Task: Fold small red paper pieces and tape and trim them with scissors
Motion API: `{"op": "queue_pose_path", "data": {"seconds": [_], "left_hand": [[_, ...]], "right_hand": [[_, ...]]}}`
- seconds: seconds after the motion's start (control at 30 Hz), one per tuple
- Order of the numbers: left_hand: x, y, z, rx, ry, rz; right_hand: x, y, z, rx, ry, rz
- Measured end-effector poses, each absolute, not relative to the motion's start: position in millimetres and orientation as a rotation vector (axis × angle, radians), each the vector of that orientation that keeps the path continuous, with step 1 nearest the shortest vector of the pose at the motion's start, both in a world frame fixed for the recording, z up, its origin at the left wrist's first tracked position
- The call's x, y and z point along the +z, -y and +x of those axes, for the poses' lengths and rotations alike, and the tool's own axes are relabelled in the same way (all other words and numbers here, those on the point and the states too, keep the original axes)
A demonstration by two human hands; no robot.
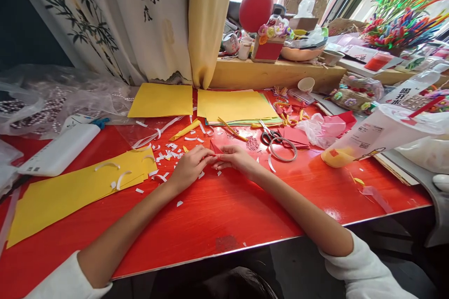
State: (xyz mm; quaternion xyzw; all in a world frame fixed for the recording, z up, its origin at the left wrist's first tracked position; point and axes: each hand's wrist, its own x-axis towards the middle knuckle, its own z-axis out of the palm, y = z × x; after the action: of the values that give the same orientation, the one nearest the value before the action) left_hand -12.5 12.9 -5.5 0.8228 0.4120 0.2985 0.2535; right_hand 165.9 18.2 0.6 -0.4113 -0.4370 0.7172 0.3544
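Note:
Both my hands meet over the middle of the red table (224, 205). A small piece of red paper (216, 147) shows between them, with a pointed edge standing up. My left hand (192, 163) pinches it from the left with thumb and fingers. From the other side my right hand (235, 160) grips it, fingertips almost touching those of the left. The lower part of the paper is hidden behind the fingers. White paper scraps (171, 150) lie scattered beside my left hand. Black-handled scissors (270, 134) and a roll of tape (283, 149) rest beyond my right hand.
Yellow paper strips (70, 187) lie at left, near a white box-shaped object (59, 149). Yellow sheets (161, 100) and a paper stack (235, 105) sit at the back. A tilted plastic drink cup (372, 135) stands at right. Red paper pieces (294, 136) lie near the scissors.

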Motion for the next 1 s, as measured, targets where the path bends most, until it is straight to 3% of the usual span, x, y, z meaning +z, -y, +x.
{"op": "queue_pose_path", "data": {"seconds": [0.63,1.0], "left_hand": [[-1.0,-17.5,-10.3,0.855,-1.185,1.873],[0.9,-12.6,-6.6,0.851,-1.271,1.912]], "right_hand": [[-0.3,-21.1,172.2,1.958,1.138,-0.97],[-3.5,-18.0,167.2,1.817,1.213,-1.0]]}}
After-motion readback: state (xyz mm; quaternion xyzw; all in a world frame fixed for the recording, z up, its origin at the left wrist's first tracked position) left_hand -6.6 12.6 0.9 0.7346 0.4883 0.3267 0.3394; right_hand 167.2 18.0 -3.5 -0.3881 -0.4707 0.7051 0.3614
